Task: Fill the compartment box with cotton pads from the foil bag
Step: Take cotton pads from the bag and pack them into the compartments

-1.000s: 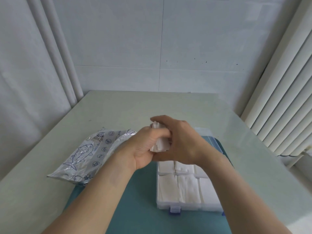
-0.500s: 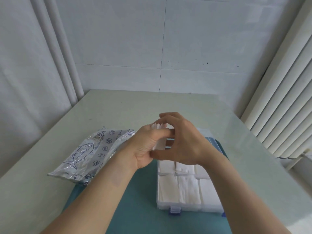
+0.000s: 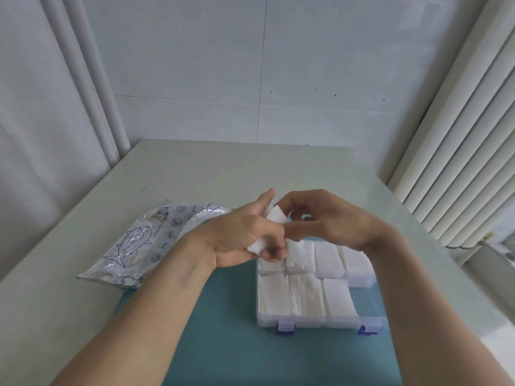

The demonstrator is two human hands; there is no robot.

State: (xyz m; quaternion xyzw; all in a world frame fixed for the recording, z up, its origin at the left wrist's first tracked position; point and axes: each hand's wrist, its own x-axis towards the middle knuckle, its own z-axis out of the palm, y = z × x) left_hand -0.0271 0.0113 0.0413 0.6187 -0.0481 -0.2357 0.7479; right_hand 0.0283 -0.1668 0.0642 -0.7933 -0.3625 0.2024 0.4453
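We hold a small stack of cotton pads (image 3: 274,218) in our left hand (image 3: 239,240), its fingers curled round it just above the compartment box (image 3: 315,323), so each pad has only a short drop. Our right hand (image 3: 328,221) pinches the top pad to peel it off, we judge, while the foil bag (image 3: 139,243) lies on the table (image 3: 195,168) to our left within reach.

Both hands met above far-left part of compartment box (image 3: 315,320). L hand (image 3: 242,240) gripped small stack of cotton pads (image 3: 274,215), thumb across it. R hand (image 3: 328,221) curled, fingertips on stack's top edge. Clear box w/ blue latches (image 3: 284,328) sat on teal mat (image 3: 223,330); visible compartments packed w/ white pads. Foil bag (image 3: 139,243) w/ fish print lay flat on table (image 3: 195,174), left of box, partly under L wrist.
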